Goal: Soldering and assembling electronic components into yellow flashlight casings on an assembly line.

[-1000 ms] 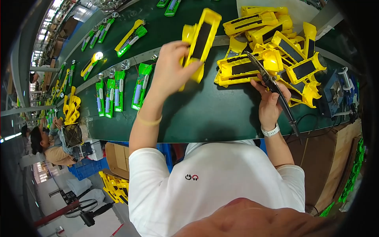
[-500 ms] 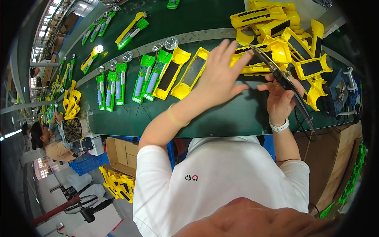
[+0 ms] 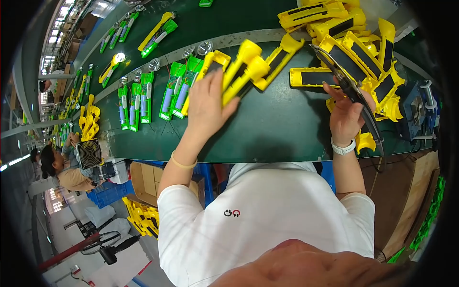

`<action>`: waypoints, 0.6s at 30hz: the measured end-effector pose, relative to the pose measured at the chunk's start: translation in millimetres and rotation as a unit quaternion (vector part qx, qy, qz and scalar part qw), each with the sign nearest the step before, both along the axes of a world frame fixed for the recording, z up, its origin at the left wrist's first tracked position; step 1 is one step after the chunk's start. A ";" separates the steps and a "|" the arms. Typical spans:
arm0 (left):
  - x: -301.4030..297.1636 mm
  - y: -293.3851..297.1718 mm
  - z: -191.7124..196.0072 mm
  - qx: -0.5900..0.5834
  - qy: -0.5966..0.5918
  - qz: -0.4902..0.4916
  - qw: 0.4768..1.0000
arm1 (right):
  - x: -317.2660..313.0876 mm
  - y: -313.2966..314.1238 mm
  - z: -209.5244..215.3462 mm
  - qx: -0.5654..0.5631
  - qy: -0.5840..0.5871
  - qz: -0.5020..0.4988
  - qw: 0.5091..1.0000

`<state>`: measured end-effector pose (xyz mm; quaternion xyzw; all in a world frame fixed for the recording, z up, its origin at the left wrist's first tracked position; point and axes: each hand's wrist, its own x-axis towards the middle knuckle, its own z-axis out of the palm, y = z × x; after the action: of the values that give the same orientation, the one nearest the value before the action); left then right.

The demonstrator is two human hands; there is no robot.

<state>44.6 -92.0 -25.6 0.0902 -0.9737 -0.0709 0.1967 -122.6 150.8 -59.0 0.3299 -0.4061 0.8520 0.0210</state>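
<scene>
My left hand (image 3: 206,103) is closed round yellow plastic shells (image 3: 252,71) beside the row of green parts. Its fingers lie over one shell and its thumb sits apart at the near side. Another yellow shell with a dark inner strip (image 3: 278,62) lies just to the right. My right hand (image 3: 345,117) grips a long, slim dark tool (image 3: 355,93), tilted with its upper end toward the yellow pile (image 3: 356,48). To the left of my left hand stand green flashlight halves (image 3: 169,93) with batteries, wires and round reflectors.
More green and yellow flashlight parts (image 3: 158,36) lie beyond a grey strip on the green table (image 3: 267,136). A blue device (image 3: 411,107) is at the right end. At the left are a fan (image 3: 89,153), a cardboard box (image 3: 143,182) and another person (image 3: 62,167).
My left hand has moved left from the yellow pile, and several yellow shells now lie beside it, spread over the table. My right hand still holds the tool, slightly lower.
</scene>
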 end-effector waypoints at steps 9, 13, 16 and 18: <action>-1.1 -5.0 -20.9 -0.020 0.135 -0.108 0.985 | 14.5 4.1 11.5 0.145 -0.054 0.087 0.984; 9.6 4.9 -27.4 0.011 0.156 -0.199 0.967 | 22.2 -2.9 19.9 0.153 -0.097 0.069 0.981; 11.1 6.9 -10.9 -0.020 0.058 -0.009 0.998 | 34.9 -4.6 21.2 0.171 -0.050 0.101 0.979; 4.1 -7.1 -17.1 -0.024 0.074 -0.020 0.997 | 40.7 -9.6 15.8 0.181 -0.061 0.110 0.975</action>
<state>48.7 -99.1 -42.7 0.0604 -0.9595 -0.0582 0.2690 -81.9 141.3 -43.2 0.3184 -0.5155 0.7796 -0.1583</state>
